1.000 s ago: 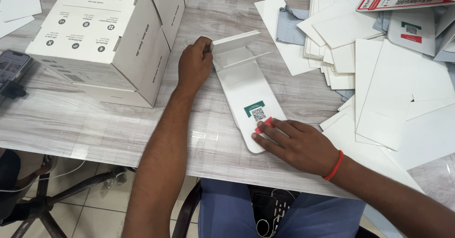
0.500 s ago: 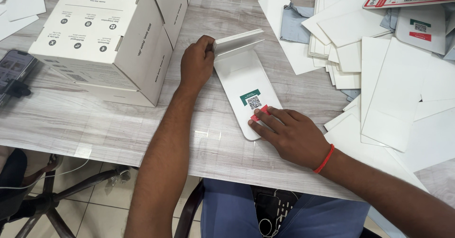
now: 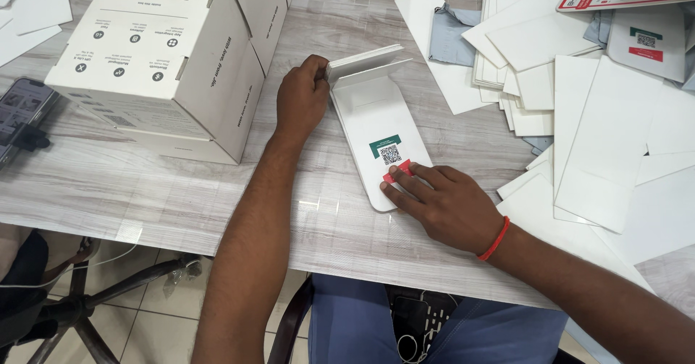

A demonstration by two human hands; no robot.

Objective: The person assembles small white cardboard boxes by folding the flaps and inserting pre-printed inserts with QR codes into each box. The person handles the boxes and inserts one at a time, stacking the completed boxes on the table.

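A long white card stand [image 3: 373,121] with a rounded near end lies flat on the grey wood-look table [image 3: 145,197]. It bears a green, white and red code label near its near end. My left hand [image 3: 302,97] grips the stand's far end, where a flap is folded up. My right hand [image 3: 441,203] rests palm down at the near end, fingertips pressing on the label's red strip. A red band circles my right wrist.
A white cardboard box [image 3: 156,60] stands to the left of my left hand. A heap of white cards [image 3: 579,103] and labelled stands covers the table's right side. A phone [image 3: 22,110] lies at the left edge. Chair legs show below.
My left hand has folded the far flap upward and toward me. My right hand stays pressed on the label end.
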